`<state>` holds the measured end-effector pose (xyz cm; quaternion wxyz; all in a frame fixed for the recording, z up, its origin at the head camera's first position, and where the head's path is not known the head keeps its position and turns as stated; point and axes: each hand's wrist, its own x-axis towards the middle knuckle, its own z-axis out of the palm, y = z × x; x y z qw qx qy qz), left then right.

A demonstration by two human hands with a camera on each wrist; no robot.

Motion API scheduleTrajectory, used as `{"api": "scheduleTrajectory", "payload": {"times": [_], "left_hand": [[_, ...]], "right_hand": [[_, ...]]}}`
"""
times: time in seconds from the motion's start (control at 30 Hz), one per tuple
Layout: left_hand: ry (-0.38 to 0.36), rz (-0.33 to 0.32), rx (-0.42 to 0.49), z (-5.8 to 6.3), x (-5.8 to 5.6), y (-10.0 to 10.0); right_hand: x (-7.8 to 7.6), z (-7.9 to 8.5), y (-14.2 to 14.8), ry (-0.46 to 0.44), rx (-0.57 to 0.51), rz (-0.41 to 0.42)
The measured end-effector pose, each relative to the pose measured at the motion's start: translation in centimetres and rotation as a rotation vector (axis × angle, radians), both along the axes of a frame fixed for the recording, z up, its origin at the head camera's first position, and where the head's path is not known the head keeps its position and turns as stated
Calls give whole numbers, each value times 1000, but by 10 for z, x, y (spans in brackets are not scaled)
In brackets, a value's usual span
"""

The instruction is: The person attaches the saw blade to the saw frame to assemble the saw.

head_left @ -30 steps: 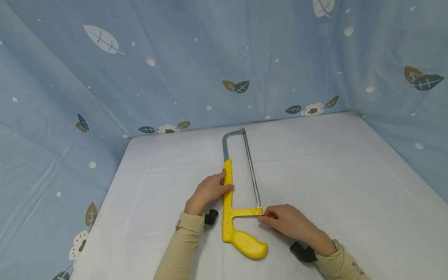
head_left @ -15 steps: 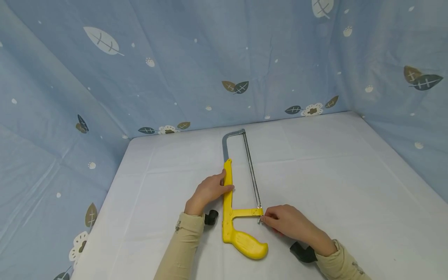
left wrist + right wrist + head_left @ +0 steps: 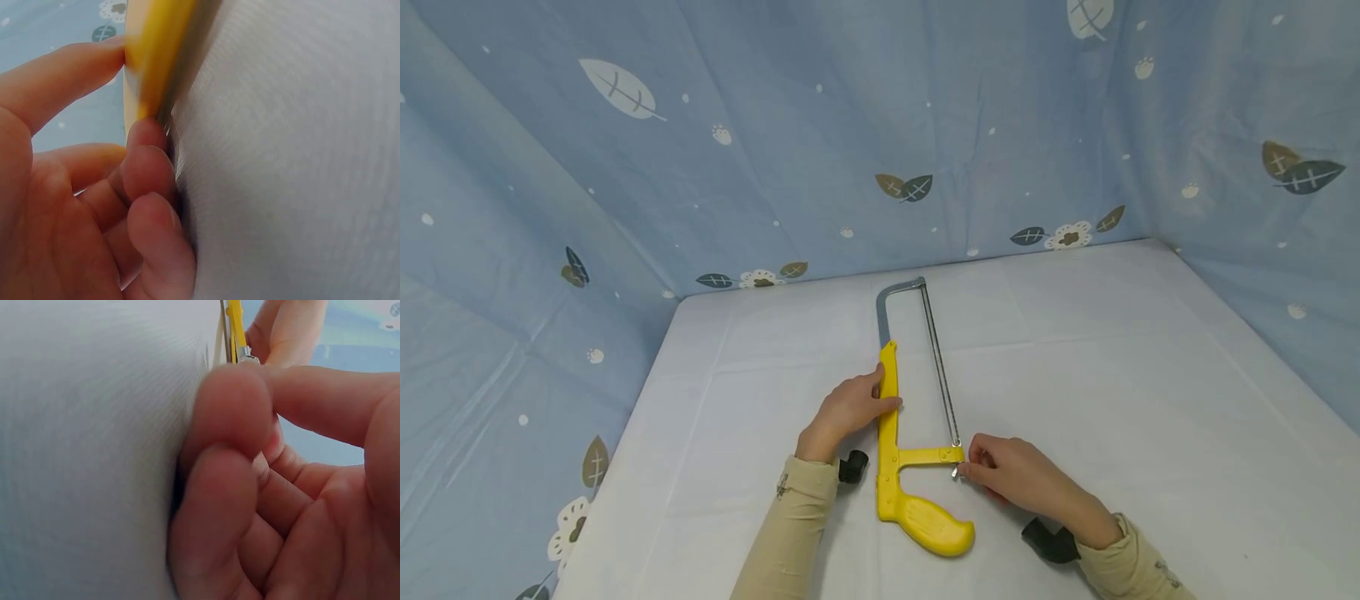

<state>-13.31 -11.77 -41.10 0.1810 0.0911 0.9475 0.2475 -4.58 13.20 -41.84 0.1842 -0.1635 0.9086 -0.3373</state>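
Note:
A hacksaw (image 3: 888,433) with a yellow frame and handle lies on the white tabletop in the head view. Its thin blade (image 3: 940,367) runs along the right side, from the grey front bow to the yellow cross arm. My left hand (image 3: 848,406) grips the yellow spine, thumb over it and fingers at its left edge. Below the cross arm's end a small silver wing nut (image 3: 956,472) shows. My right hand (image 3: 1018,473) has its thumb and curled fingers at this nut. In the right wrist view the fingers (image 3: 234,409) hide most of the contact.
The white cloth-covered tabletop (image 3: 1150,375) surrounds the saw. Blue curtains (image 3: 820,125) with leaf prints hang at the back and on both sides. A black wrist device (image 3: 852,467) sits by the left cuff and another (image 3: 1049,540) by the right.
The right thumb has drawn back slightly to the right, so the wing nut, hidden a second ago, now shows and has turned a little. The left hand and saw have stayed put.

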Motion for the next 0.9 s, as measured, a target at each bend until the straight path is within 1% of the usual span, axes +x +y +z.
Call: {"api": "scheduleTrajectory", "payload": {"times": [0.33,0.47,0.77,0.9], "left_hand": [[3,4,11,-1,0,0],[10,-1,15,-1,0,0],[-1,9,16,2,3,0],[0,6,18,2,3,0]], "right_hand": [[-2,-2,1,39,28,54],[-2,-2,1,54,28,53],[2,1,-1,27,32,40],[2,1,0,37,29,53]]}}
